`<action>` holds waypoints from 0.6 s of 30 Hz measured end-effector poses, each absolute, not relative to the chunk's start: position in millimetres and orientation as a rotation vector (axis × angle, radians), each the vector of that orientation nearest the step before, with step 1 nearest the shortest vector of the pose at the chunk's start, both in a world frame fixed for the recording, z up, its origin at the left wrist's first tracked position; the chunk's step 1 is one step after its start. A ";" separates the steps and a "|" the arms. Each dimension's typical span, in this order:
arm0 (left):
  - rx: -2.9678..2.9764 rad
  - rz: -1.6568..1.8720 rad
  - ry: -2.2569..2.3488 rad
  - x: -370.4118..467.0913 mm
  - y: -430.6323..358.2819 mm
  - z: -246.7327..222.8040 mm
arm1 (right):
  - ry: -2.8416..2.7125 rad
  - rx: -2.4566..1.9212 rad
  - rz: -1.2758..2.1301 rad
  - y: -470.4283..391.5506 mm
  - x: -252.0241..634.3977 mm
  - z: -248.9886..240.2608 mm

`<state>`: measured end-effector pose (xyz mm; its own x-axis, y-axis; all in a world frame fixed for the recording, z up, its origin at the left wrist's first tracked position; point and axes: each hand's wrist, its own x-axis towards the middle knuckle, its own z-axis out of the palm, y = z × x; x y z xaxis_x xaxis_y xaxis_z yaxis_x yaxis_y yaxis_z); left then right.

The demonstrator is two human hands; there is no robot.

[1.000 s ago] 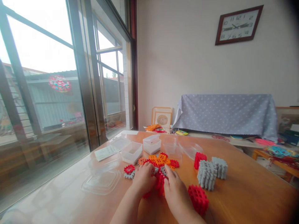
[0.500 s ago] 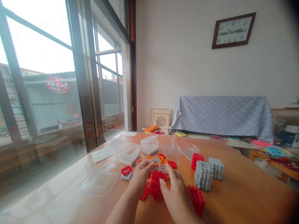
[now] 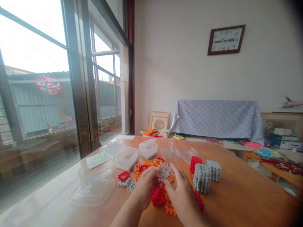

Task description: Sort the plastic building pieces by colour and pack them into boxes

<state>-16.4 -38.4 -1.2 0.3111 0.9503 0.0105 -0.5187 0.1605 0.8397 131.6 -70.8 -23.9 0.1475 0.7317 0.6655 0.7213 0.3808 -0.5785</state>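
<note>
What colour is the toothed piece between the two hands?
Grey, seen best in the head view.

The table [image 3: 227,189] looks like smooth, glossy wood, the toothed grey pieces [image 3: 202,178] like matt plastic, the flat lid [image 3: 92,192] like shiny clear plastic, the dotted drape [image 3: 217,119] like soft matt cloth.

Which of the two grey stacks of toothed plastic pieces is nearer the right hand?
The front stack, between the right hand and the other grey stack, which sits farther back and to the right.
</note>
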 end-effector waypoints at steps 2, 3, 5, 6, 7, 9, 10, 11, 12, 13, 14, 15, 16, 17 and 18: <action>0.871 1.144 0.627 -16.1 -38.8 -1.0 | -1.561 -1.323 -0.040 -72.9 129.8 -22.0; 0.867 1.146 0.624 -15.6 -39.2 -1.1 | -1.556 -1.318 -0.068 -74.3 128.4 -20.8; 0.853 1.152 0.596 -14.7 -40.3 -1.7 | -1.550 -1.315 -0.114 -77.1 125.8 -18.5; 0.851 1.149 0.573 -14.3 -41.0 -2.0 | -1.546 -1.316 -0.131 -78.2 125.0 -17.5; 0.851 1.143 0.550 -14.1 -41.7 -2.2 | -1.541 -1.318 -0.144 -79.0 124.8 -16.6; 0.855 1.118 0.522 -14.0 -43.0 -2.1 | -1.543 -1.319 -0.159 -80.2 125.9 -14.7; 0.856 1.113 0.521 -14.1 -43.6 -1.8 | -1.559 -1.312 -0.163 -80.7 127.0 -13.6; 0.857 1.117 0.526 -14.3 -44.1 -1.4 | -1.579 -1.301 -0.168 -81.5 128.2 -12.1; 0.859 1.124 0.534 -14.6 -44.4 -1.0 | -1.601 -1.289 -0.174 -82.5 129.3 -10.4; 0.863 1.130 0.541 -15.0 -44.5 -0.5 | -1.618 -1.280 -0.179 -83.9 130.1 -8.3; 0.870 1.133 0.544 -15.6 -44.3 -0.1 | -1.625 -1.278 -0.183 -85.5 130.5 -6.0; 0.879 1.133 0.545 -16.2 -44.1 0.3 | -1.624 -1.282 -0.183 -87.2 130.5 -3.6; 0.887 1.125 0.543 -17.0 -43.8 0.5 | -1.619 -1.289 -0.178 -89.0 130.2 -1.2; 0.895 1.113 0.538 -17.8 -43.5 0.7 | -1.615 -1.294 -0.169 -90.5 129.9 1.1; 0.901 1.102 0.529 -18.6 -43.3 0.8 | -1.618 -1.294 -0.154 -91.9 129.8 3.3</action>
<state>-18.6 -43.3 0.8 0.3863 0.9204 0.0601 -0.5289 0.1676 0.8320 129.8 -91.9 3.3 0.0912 0.6554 0.7498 0.7854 0.4155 -0.4588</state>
